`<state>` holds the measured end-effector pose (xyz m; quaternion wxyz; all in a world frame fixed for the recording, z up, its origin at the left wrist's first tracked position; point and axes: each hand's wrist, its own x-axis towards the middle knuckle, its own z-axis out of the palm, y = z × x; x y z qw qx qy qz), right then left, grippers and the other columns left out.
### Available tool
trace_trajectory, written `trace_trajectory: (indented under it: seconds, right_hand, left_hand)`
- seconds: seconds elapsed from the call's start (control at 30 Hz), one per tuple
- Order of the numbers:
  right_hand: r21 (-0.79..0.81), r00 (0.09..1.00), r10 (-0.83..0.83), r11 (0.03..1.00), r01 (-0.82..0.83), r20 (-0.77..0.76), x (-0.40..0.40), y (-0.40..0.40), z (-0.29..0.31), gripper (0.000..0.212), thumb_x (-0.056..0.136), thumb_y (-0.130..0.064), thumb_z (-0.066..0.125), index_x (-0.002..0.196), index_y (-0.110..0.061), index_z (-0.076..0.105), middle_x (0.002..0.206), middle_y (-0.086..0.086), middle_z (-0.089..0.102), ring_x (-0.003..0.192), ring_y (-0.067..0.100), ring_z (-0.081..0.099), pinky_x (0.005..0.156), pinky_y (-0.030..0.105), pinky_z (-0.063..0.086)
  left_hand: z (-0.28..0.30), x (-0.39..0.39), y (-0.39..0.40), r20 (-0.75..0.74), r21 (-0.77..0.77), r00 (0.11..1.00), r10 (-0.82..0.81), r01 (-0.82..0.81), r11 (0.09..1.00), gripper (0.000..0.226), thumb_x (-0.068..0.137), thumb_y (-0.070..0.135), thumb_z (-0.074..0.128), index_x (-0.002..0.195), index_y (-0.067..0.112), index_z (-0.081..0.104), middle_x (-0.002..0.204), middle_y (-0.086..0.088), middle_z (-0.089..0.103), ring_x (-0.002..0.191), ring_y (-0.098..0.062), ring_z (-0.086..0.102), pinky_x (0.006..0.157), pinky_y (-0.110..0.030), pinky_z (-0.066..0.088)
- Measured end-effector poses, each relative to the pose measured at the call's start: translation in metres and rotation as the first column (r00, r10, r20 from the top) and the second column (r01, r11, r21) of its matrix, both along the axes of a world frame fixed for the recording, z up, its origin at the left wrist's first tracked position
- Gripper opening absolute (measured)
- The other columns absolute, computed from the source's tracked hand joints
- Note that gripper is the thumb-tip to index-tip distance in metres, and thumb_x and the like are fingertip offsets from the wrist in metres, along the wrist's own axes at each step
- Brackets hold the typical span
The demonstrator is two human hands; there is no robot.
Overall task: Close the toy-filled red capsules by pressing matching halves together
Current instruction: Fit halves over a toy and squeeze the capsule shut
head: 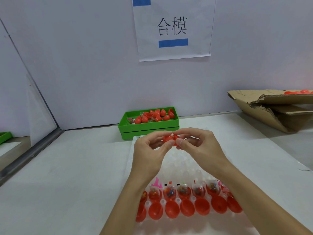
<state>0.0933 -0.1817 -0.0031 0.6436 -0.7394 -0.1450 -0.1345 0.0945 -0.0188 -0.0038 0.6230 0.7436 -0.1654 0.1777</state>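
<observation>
Both hands' fingers mostly hide the red capsule (169, 139); its seam cannot be seen.

A pale wall (84, 65) bore a paper sign (172, 28); torn cardboard (271, 112) lay on the white table (67, 175).

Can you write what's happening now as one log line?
step: pressing halves | left hand + right hand: pinch red capsule | above white tray

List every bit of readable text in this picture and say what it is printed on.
"合模": large black characters on the white paper sheet taped to the back wall.
Toy packets in the red capsule halves: any print is too small to read.
No other text shows.
</observation>
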Motion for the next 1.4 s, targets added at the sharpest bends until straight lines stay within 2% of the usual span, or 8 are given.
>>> trace_trajectory:
  seconds: [0.13,0.3,0.43,0.63,0.83,1.0,1.13,1.4]
  right_hand:
    - [-0.025,0.999,-0.032,0.999,0.032,0.013,0.0013,0.0013,-0.0012,0.017,0.089,-0.009,0.074,0.100,-0.021,0.076,0.084,0.006,0.074,0.076,0.020,0.074,0.080,0.037,0.062]
    - [-0.030,0.998,-0.060,0.998,0.061,0.033,0.0019,0.0014,-0.0011,0.019,0.087,-0.010,0.075,0.098,-0.025,0.077,0.080,0.003,0.072,0.071,0.021,0.071,0.074,0.031,0.062]
    - [-0.019,0.998,-0.056,0.998,0.056,0.019,0.0023,0.0007,-0.0005,0.020,0.086,-0.008,0.076,0.099,-0.024,0.077,0.082,0.008,0.072,0.073,0.026,0.071,0.075,0.030,0.061]
    - [-0.008,0.998,-0.044,0.999,0.044,-0.035,0.0031,-0.0011,-0.0005,0.021,0.082,-0.010,0.080,0.102,-0.018,0.077,0.081,0.000,0.076,0.074,0.013,0.073,0.068,0.019,0.055]
    - [-0.036,0.998,0.031,0.999,-0.033,-0.046,0.0019,-0.0066,0.0019,0.028,0.084,-0.006,0.077,0.109,-0.019,0.077,0.079,-0.003,0.078,0.077,0.009,0.073,0.075,0.019,0.055]
    - [-0.040,1.000,-0.016,0.999,0.015,-0.009,0.0012,-0.0042,0.0043,0.032,0.083,-0.001,0.076,0.095,-0.031,0.075,0.084,-0.010,0.078,0.079,0.010,0.074,0.076,0.018,0.058]
    - [-0.016,0.999,-0.039,0.999,0.039,-0.019,0.0018,-0.0046,0.0042,0.028,0.082,-0.003,0.078,0.102,-0.022,0.076,0.088,-0.008,0.077,0.078,0.009,0.075,0.075,0.017,0.058]
    - [0.013,1.000,-0.002,1.000,0.002,-0.011,0.0013,-0.0036,0.0050,0.029,0.079,0.001,0.079,0.092,-0.024,0.077,0.081,-0.006,0.078,0.075,0.013,0.075,0.073,0.019,0.058]
  left_hand:
    - [0.0002,-0.0010,-0.0007,0.011,0.002,1.000,-0.016,0.016,1.000,0.027,0.084,0.007,0.076,0.100,0.029,0.076,0.093,0.010,0.077,0.088,-0.008,0.074,0.079,-0.020,0.058]
    - [-0.0006,-0.0023,0.0003,0.007,0.027,0.997,-0.071,0.071,0.997,0.034,0.085,0.000,0.074,0.112,0.020,0.074,0.097,0.011,0.077,0.094,-0.007,0.073,0.079,-0.016,0.056]
    - [-0.0016,-0.0015,-0.0010,0.004,0.041,0.999,-0.053,0.053,0.998,0.036,0.085,-0.001,0.073,0.116,0.016,0.073,0.101,0.006,0.077,0.095,-0.006,0.073,0.084,-0.022,0.057]
    - [-0.0016,0.0015,0.0009,-0.033,0.004,0.999,-0.040,0.040,0.999,0.042,0.079,0.000,0.078,0.118,0.010,0.071,0.104,0.004,0.075,0.092,-0.005,0.073,0.080,-0.016,0.055]
    - [-0.0016,0.0034,0.0035,-0.044,-0.044,0.998,-0.040,0.038,0.998,0.036,0.076,0.003,0.080,0.110,0.012,0.074,0.099,0.002,0.077,0.090,-0.009,0.074,0.079,-0.019,0.057]
    - [-0.0016,0.0013,0.0029,-0.058,-0.015,0.994,-0.088,0.088,0.996,0.042,0.076,0.002,0.080,0.116,0.011,0.072,0.100,0.002,0.077,0.091,-0.009,0.074,0.080,-0.019,0.056]
    - [-0.0014,-0.0001,0.0010,-0.061,-0.010,0.993,-0.103,0.102,0.995,0.049,0.081,-0.003,0.075,0.125,0.016,0.066,0.105,0.004,0.075,0.094,-0.006,0.073,0.082,-0.015,0.055]
    - [-0.0023,0.0033,0.0009,-0.058,-0.013,0.997,-0.055,0.054,0.998,0.036,0.081,-0.007,0.074,0.111,0.013,0.073,0.096,0.005,0.077,0.087,-0.008,0.074,0.076,-0.015,0.055]
